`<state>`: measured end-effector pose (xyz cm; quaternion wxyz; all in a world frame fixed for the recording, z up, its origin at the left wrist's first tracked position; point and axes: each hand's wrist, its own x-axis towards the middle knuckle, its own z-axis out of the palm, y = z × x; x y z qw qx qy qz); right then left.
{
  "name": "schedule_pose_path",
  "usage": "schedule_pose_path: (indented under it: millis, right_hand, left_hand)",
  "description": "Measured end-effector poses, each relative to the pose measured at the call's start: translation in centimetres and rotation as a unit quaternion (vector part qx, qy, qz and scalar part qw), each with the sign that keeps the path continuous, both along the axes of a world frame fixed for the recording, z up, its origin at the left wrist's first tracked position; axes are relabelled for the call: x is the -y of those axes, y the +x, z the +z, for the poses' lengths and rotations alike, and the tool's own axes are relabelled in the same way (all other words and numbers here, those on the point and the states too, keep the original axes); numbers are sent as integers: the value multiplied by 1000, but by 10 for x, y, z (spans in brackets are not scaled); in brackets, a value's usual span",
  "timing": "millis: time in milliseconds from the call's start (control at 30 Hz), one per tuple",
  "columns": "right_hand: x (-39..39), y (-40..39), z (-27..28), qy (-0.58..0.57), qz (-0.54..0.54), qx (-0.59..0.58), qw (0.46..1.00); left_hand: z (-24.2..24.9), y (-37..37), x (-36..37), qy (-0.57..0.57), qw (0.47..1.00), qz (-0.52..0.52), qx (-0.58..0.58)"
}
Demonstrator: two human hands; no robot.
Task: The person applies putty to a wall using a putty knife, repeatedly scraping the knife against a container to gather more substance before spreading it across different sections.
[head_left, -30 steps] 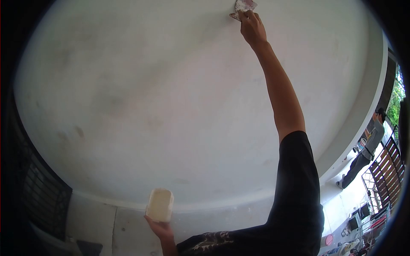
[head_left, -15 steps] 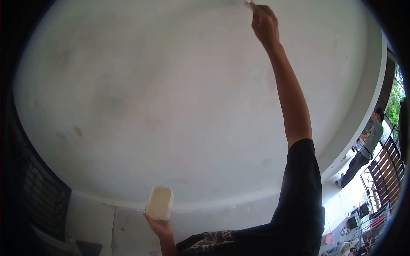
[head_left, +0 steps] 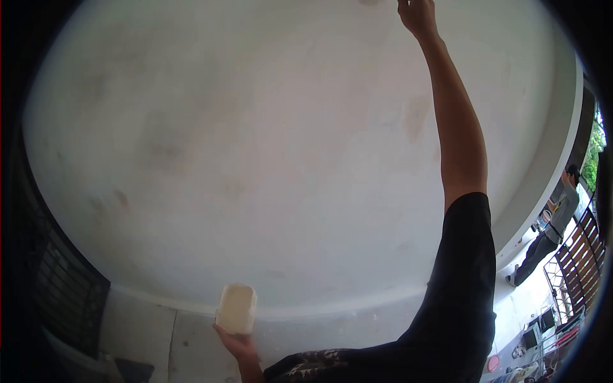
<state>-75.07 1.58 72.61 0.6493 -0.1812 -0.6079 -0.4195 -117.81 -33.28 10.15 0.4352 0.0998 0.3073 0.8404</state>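
Note:
Low in the view, my left hand (head_left: 241, 345) is closed round the bottom end of a pale rectangular tub (head_left: 236, 309), its cream-coloured inside facing me. Behind it rises a broad whitish wall (head_left: 306, 159) with brownish and grey blotches. My right arm stretches up across that wall. At the top edge of the view my right hand (head_left: 419, 16) is partly cut off, its fingers bent. Whatever it grips lies beyond the frame; a faint darker patch (head_left: 368, 2) shows on the wall to its left.
A dark metal grille (head_left: 64, 287) stands at the left. At the far right another person (head_left: 555, 223) in a grey top stands by a slatted gate (head_left: 578, 249). Below them are a rack (head_left: 562, 338), a pink round object (head_left: 493, 363) and other items on the pale floor.
My right hand has moved up and to the right, partly out of view, taking the small whitish-tipped thing it held out of sight. The tub sits slightly lower in view.

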Motion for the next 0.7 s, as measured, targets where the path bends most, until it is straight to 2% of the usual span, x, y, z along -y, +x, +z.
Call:
schedule_pose_path:
  millis: [67,567,700]
  right_hand:
    - [0,-6,-5,3,35,48,998]
    - [8,-9,-20,-108,12,67,992]
    - [8,-10,-24,-84,-9,92,992]
  left_hand:
    - [-1,-2,0,-5,1000,4,2]
    - [2,0,-2,-24,1000,-9,-10]
    - [-6,-3,-4,-18,999,-18,-31]
